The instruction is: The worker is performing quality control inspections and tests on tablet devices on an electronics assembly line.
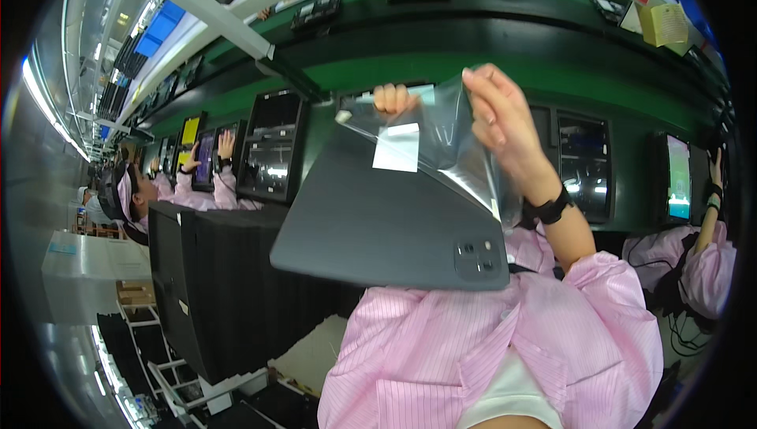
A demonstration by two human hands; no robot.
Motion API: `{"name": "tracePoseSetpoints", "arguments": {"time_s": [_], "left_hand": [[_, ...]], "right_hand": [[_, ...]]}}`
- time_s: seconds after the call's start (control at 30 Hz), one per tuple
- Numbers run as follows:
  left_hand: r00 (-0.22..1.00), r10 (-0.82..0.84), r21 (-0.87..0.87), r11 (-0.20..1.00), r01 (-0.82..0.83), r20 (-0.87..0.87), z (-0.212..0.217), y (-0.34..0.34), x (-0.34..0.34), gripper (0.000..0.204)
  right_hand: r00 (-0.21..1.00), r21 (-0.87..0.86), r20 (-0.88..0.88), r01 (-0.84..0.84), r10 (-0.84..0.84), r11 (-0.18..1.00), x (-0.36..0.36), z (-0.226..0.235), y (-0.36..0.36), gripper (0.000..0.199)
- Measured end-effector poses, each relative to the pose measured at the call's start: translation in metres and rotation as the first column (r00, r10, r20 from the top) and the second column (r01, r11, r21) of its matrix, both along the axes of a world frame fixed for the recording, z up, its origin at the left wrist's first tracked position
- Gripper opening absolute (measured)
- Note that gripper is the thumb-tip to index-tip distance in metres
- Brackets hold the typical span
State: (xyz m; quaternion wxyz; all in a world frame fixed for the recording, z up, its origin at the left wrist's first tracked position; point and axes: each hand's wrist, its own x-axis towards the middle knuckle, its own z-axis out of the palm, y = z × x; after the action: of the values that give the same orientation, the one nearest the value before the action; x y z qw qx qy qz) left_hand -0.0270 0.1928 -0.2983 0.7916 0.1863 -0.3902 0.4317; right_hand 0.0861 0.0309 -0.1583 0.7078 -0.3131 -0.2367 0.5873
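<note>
A dark grey tablet (371, 224) is held up in front of my chest, its back toward me and its camera block (479, 259) at the lower right corner. Clear plastic film (449, 133) is partly lifted off the tablet's upper part, creased and loose on the right. On it sits a white label (397, 149). My left hand (394, 99) shows only curled fingertips at the tablet's far edge; its palm is hidden. With thumb and fingers closed, my right hand (505, 117) pinches the film's upper corner, above the tablet.
Black trays with dark-screened devices stand left (272, 145) and right (583, 165) on the green bench (347, 66). Beyond the right tray is a lit tablet (678, 177). A metal post (213, 15) slants overhead. Co-workers in pink sleeves (189, 192) are at both sides.
</note>
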Motion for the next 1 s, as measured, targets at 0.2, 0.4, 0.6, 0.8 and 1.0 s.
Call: {"name": "tracePoseSetpoints", "arguments": {"time_s": [0.2, 0.4, 0.6, 0.8, 1.0], "left_hand": [[0.984, 0.17, 0.187, 0.97, -0.159, -0.045, 0.069, 0.009, -0.016, 0.017], [0.956, 0.137, 0.417, 0.877, -0.239, 0.26, 0.113, 0.013, -0.003, 0.005], [0.936, 0.13, 0.468, 0.838, -0.28, 0.327, 0.123, 0.022, -0.014, 0.01], [0.938, 0.133, 0.445, 0.853, -0.273, 0.32, 0.11, 0.023, -0.013, 0.006], [0.935, 0.184, 0.371, 0.881, -0.293, 0.302, 0.085, 0.024, -0.013, 0.006]], "right_hand": [[0.966, 0.194, 0.251, 0.011, -0.061, 0.981, -0.001, 0.026, -0.015, 0.02], [0.911, 0.175, 0.388, 0.073, -0.137, 0.982, -0.012, 0.031, -0.016, 0.02], [0.918, 0.198, 0.383, 0.025, -0.101, 0.98, -0.015, 0.026, -0.024, 0.022], [0.907, 0.097, 0.408, 0.072, -0.105, 0.993, -0.017, 0.022, -0.02, 0.023], [0.94, 0.153, 0.328, 0.043, -0.092, 0.987, -0.016, 0.018, -0.017, 0.023]]}}
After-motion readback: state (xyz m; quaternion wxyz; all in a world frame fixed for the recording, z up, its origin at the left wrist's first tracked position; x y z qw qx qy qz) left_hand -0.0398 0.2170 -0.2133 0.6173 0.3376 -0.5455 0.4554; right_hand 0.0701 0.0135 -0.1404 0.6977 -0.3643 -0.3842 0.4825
